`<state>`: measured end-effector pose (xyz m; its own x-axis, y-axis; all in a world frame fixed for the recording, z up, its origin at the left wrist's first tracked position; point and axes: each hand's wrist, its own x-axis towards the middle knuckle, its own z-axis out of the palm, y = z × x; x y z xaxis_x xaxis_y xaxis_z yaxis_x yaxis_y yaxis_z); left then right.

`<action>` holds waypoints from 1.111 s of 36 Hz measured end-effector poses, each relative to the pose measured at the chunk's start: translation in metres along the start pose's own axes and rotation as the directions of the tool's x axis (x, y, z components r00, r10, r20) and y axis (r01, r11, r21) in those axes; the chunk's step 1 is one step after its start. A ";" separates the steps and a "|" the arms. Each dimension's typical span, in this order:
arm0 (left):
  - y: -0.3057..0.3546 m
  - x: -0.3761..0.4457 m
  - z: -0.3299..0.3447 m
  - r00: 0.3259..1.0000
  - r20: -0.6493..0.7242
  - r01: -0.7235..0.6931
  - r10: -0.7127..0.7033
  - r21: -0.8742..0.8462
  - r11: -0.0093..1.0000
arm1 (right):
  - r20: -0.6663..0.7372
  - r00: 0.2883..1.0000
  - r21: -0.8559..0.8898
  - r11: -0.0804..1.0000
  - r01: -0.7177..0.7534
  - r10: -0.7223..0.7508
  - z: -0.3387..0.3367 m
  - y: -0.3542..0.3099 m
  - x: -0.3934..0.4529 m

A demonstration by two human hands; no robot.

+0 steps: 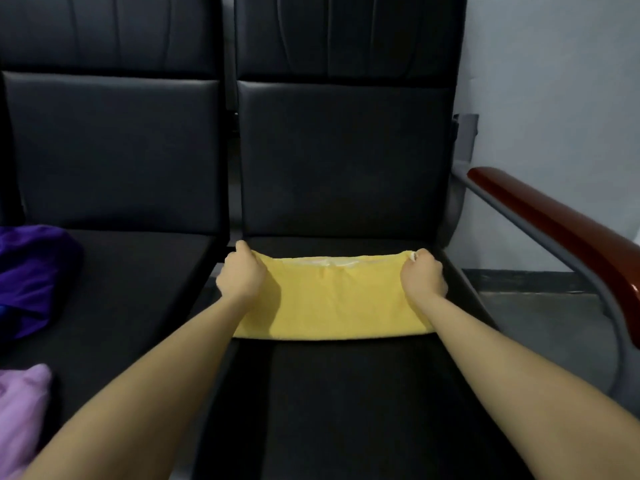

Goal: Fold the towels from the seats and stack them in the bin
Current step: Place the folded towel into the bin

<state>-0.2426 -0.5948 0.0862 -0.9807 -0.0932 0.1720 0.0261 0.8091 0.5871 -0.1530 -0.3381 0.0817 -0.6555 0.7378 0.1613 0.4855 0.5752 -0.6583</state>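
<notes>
Two hands work one towel. The left hand (242, 275) has its fingers curled over the far left corner of the yellow towel (332, 303), pinching the cloth there; the right hand (423, 276) grips the far right corner the same way, a bit of pale hem showing at its knuckles. Between them the far edge is pulled fairly straight, with a paler inner layer peeping out, so the towel looks already doubled once. It lies flat across the middle of the right seat cushion (346, 410), its near folded edge running side to side, well short of the cushion's front edge.

The cloth reads as soft, light terry: it will sag and wrinkle if held by one corner alone, so holding both corners of an edge, as now, suits it. It should not slip on the dark seat.

On the left seat (138, 289), at its left edge, lie a dark purple towel (31, 282) and, nearer, a lilac towel (20, 410), both crumpled. A wooden armrest (554, 223) flanks the right seat. No bin is in view.
</notes>
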 end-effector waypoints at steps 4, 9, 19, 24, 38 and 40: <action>0.001 0.009 0.002 0.992 -0.127 -0.031 0.027 -0.025 0.999 | -0.123 0.988 0.050 0.994 0.099 -0.093 0.007 -0.004 0.002; 0.009 0.026 0.006 0.987 -0.161 -0.010 0.004 -0.035 0.999 | -0.165 0.982 0.103 0.988 0.111 -0.093 0.021 -0.016 0.014; -0.003 0.019 0.032 0.984 0.066 0.126 -0.166 0.401 0.907 | 0.168 0.822 -0.127 0.814 0.566 -0.545 0.037 -0.012 0.006; -0.008 -0.003 0.024 0.974 0.092 0.128 -0.206 0.526 0.841 | 0.545 0.647 -0.143 0.701 0.698 -0.533 0.045 -0.005 -0.013; -0.012 -0.042 0.006 0.989 0.009 -0.138 0.151 0.460 0.877 | 0.615 0.674 -0.330 0.643 0.692 -0.409 0.040 -0.003 -0.049; -0.009 -0.044 -0.001 0.980 -0.018 -0.174 0.196 0.394 0.903 | 0.623 0.683 -0.343 0.652 0.677 -0.381 0.042 -0.006 -0.055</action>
<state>-0.1999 -0.5987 0.0740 -0.9529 0.0572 0.2979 0.1175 0.9750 0.1884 -0.1438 -0.3974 0.0464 -0.9932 0.0643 -0.0970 0.0711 0.9952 -0.0679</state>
